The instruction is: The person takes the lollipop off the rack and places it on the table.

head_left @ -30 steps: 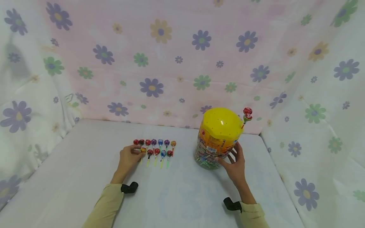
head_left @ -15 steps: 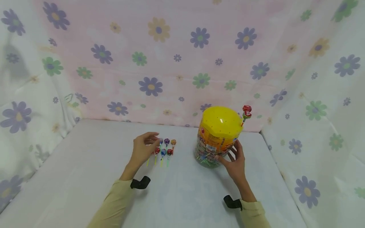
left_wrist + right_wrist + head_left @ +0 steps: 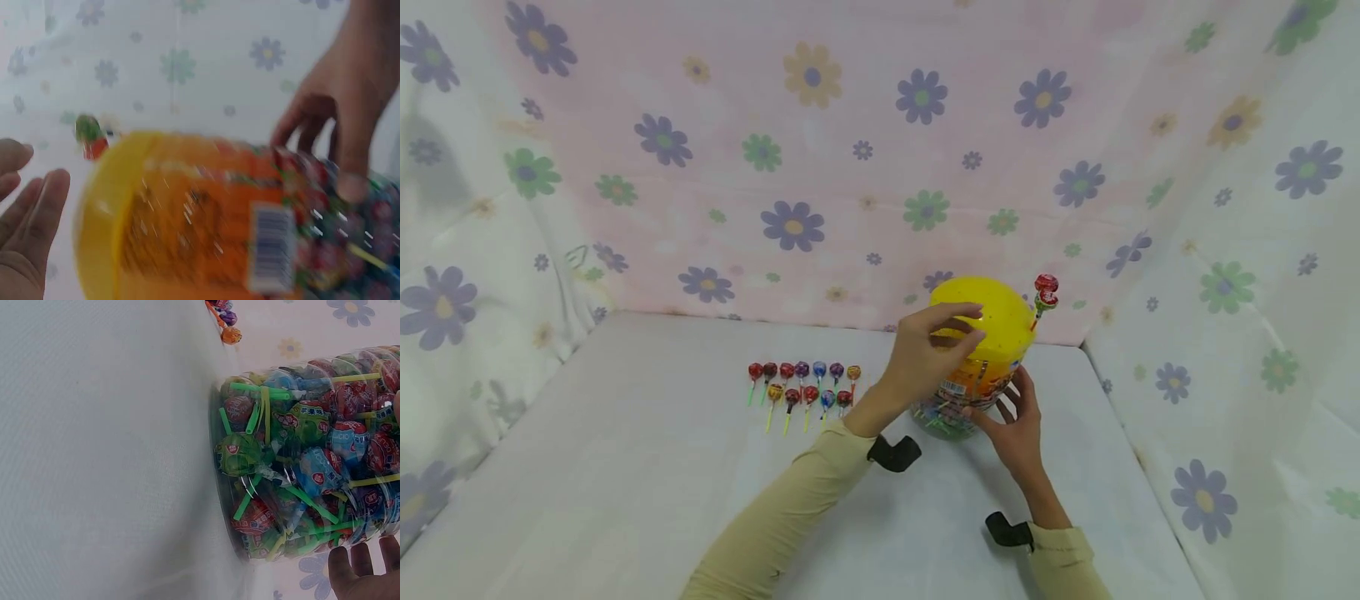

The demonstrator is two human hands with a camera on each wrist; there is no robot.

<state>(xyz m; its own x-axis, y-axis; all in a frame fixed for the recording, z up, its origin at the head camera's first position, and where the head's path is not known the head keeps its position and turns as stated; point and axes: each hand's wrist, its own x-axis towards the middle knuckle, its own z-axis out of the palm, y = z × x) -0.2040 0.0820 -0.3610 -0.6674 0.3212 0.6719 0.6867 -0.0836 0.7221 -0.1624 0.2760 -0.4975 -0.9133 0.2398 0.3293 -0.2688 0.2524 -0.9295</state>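
A large clear jar of lollipops (image 3: 951,417) stands on the table, with an orange label and a yellow lid (image 3: 992,292). My right hand (image 3: 1018,425) grips its lower right side, thumb in front and fingers round the side. My left hand (image 3: 928,354) is in front of the lid, thumb and fingers apart and nothing visible between them; the left wrist view shows its fingers (image 3: 37,219) beside the lid. Whether they touch it I cannot tell. Two lollipops (image 3: 1047,292) stick up at the lid's right edge. The right wrist view shows wrapped lollipops (image 3: 312,475) through the jar's wall.
Left of the jar, several lollipops (image 3: 811,396) lie in two rows on the white table (image 3: 625,467), sticks towards me. A flowered cloth (image 3: 850,100) encloses the back and both sides. Each wrist carries a black mount (image 3: 895,454).
My left hand has left the lollipop rows and moved right, up to the jar's lid. The rows it partly covered are in sight again. My right hand has stayed on the jar.
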